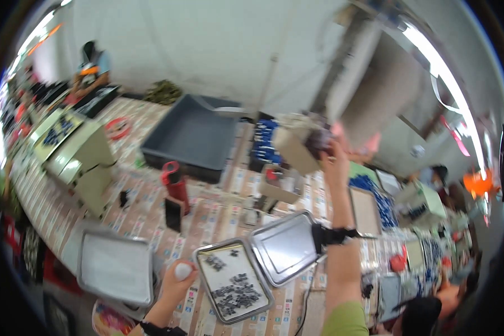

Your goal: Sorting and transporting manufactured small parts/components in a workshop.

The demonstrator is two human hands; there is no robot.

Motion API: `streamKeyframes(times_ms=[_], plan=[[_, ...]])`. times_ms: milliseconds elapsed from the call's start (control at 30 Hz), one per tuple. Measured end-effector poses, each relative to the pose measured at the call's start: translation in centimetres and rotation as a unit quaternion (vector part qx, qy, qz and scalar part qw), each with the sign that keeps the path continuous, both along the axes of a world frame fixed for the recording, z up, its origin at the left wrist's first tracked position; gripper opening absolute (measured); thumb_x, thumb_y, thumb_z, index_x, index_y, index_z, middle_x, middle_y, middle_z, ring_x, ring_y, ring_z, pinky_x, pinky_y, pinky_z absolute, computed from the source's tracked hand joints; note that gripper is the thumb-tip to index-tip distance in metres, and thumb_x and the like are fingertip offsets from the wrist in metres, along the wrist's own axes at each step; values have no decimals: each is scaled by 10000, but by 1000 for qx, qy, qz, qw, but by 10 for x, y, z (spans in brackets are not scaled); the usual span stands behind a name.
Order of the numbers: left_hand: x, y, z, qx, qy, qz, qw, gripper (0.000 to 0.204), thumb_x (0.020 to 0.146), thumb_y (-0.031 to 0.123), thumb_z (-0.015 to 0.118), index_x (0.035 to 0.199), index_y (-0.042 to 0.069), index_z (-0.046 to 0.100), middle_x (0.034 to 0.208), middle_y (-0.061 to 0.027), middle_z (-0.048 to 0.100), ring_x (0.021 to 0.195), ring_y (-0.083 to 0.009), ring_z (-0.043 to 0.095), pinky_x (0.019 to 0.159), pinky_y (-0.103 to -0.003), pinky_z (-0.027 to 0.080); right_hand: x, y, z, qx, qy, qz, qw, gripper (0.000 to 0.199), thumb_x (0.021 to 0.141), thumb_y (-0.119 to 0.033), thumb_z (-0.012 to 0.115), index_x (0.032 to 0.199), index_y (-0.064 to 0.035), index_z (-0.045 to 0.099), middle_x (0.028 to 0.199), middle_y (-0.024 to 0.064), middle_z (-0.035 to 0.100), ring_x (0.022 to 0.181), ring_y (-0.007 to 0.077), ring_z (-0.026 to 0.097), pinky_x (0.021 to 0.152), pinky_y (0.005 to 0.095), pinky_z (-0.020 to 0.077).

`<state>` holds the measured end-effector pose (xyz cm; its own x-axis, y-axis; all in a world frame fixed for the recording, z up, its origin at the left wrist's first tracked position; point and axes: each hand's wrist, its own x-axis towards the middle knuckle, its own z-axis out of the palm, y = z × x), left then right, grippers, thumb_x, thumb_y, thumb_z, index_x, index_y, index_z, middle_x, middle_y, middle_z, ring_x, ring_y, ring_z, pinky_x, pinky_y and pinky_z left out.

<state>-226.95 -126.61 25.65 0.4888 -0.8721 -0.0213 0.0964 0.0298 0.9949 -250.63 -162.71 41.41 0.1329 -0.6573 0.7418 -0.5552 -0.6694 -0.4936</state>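
Observation:
My left hand, low in the middle, is closed around a white, round-ended thing. Beside it lies a metal tray with a pale lining, holding many small dark pieces. My right arm stretches far forward, a black band at its wrist. At its end, my right hand has curled fingers at a dark, crumpled bundle beside a cardboard box. Blur hides what the fingers grip. Another metal tray, with a shiny bare bottom, overlaps the first one's edge.
A phone leans by a red bottle. Behind stand a large grey bin and blue pieces. Left are a pale green machine and a metal tray. Other people sit at far left and right.

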Motion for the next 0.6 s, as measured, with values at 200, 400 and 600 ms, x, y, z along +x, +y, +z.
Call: streamKeyframes(times_ms=[200,400,600], plan=[[-15,-9,13,6,-12,1,1000,183,705,-48,615,847,35,534,801,-29,569,730,-82,520,663,-211,415,-28,-24,-5,142,-161,53,975,161,732,-116,627,846,-6,604,678,88,611,554,136,568,529,257,446],[-20,-6,15,11,-36,11,999,181,717,-42,605,852,48,524,778,-13,545,702,-69,491,642,-198,394,-33,-23,1,85,-200,12,976,156,767,-131,610,792,17,568,663,47,586,577,84,544,506,242,452],[-26,-5,19,11,-51,8,999,169,736,-19,604,861,57,520,773,-5,533,698,-63,477,649,-188,379,-42,-25,14,228,-453,139,851,146,829,-141,557,822,4,543,745,34,557,582,100,533,478,225,473]])
